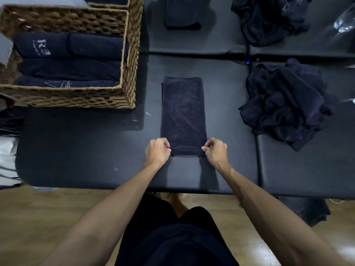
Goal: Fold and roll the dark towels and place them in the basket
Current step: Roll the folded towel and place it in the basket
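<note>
Folded towel (184,114) flat at desk (86,150) centre. Left hand (157,150) and right hand (216,151) fingers curled, pinching its near corners. Basket (107,96) at 10 o'clock holds 3 rolled towels (73,56); loose pile (286,104) at 2 o'clock.

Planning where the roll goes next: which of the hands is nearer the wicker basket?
Left. The left hand pinches the folded towel's near corner on the wicker basket's side; the right hand pinches the opposite corner, farther away.
</note>
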